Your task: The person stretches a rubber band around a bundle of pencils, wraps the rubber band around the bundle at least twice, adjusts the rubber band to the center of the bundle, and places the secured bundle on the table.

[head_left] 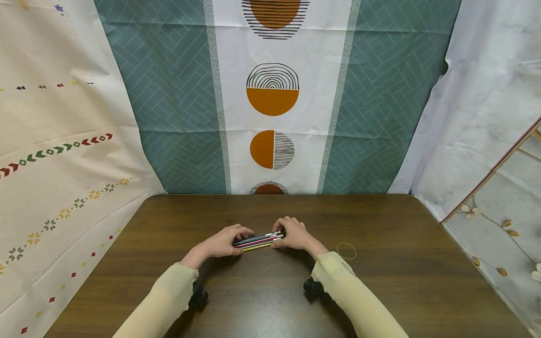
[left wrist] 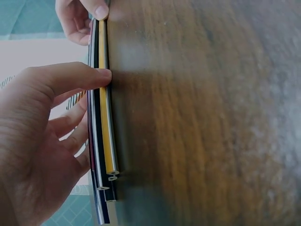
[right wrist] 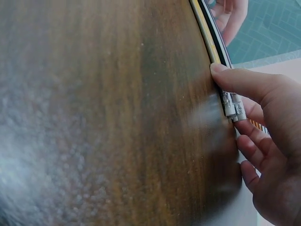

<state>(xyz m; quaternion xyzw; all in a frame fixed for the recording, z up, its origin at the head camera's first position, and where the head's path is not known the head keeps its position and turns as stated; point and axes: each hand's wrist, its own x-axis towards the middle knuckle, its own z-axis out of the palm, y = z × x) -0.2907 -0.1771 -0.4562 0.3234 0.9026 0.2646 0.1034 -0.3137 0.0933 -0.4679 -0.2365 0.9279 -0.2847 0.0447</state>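
Observation:
A bundle of several pencils (head_left: 258, 241) lies on the dark wooden table (head_left: 380, 286), in yellow, red, black and blue. My left hand (head_left: 230, 243) pinches its left end between thumb and curled fingers. My right hand (head_left: 290, 236) pinches the right end, where the metal eraser caps are. In the left wrist view my left hand's thumb (left wrist: 89, 77) presses the yellow pencil (left wrist: 106, 136), and the cut ends show near the bottom. In the right wrist view my right hand's thumb (right wrist: 240, 80) rests on the pencils (right wrist: 211, 42) beside the silver caps (right wrist: 233, 106).
A tan rubber band (head_left: 346, 250) lies flat on the table to the right of my right hand. Patterned cloth hangs behind the table and at both sides. Bare wood stretches in front of both hands.

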